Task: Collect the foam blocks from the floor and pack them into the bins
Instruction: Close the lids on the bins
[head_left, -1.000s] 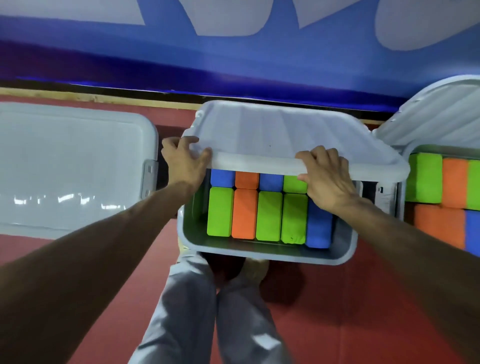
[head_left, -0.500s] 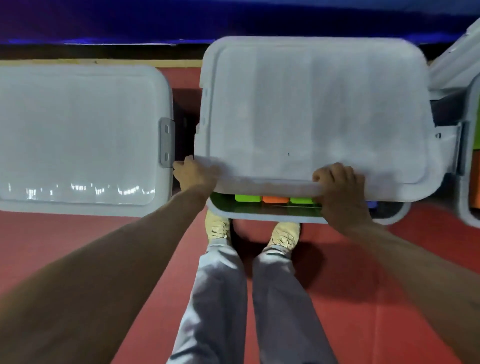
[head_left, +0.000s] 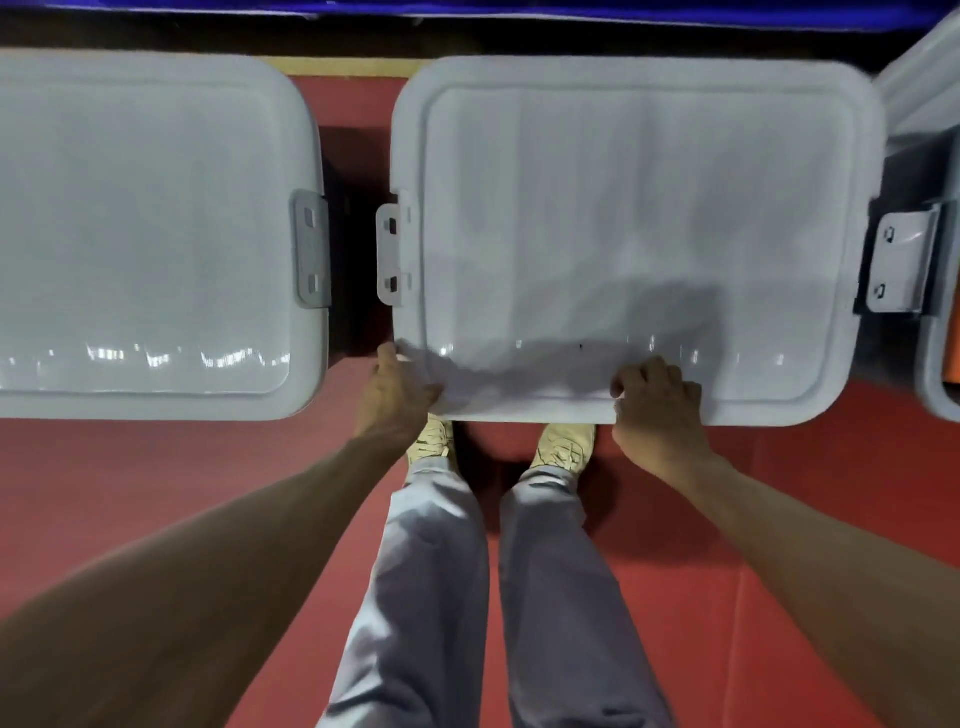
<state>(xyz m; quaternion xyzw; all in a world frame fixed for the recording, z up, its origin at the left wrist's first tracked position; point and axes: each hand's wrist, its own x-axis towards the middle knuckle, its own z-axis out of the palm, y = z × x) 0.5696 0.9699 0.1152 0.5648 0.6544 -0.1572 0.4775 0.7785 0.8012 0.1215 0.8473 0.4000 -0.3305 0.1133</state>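
The middle grey bin's lid (head_left: 639, 228) lies flat over the bin and hides the foam blocks inside. My left hand (head_left: 397, 395) grips the lid's near left corner, thumb up along the edge. My right hand (head_left: 657, 410) has its fingers curled over the lid's near edge, right of centre. A third bin (head_left: 940, 358) at the far right is uncovered, and a sliver of an orange foam block (head_left: 951, 322) shows inside it.
A second grey bin with its lid on (head_left: 150, 234) stands to the left, a dark gap between the two. Grey latches stick out from the bins' sides. My legs and shoes stand on the red floor mat (head_left: 156, 467) just before the middle bin.
The lid has come down from half raised to flat on the middle bin, covering the coloured blocks. Both hands stayed on its near edge and dropped with it.
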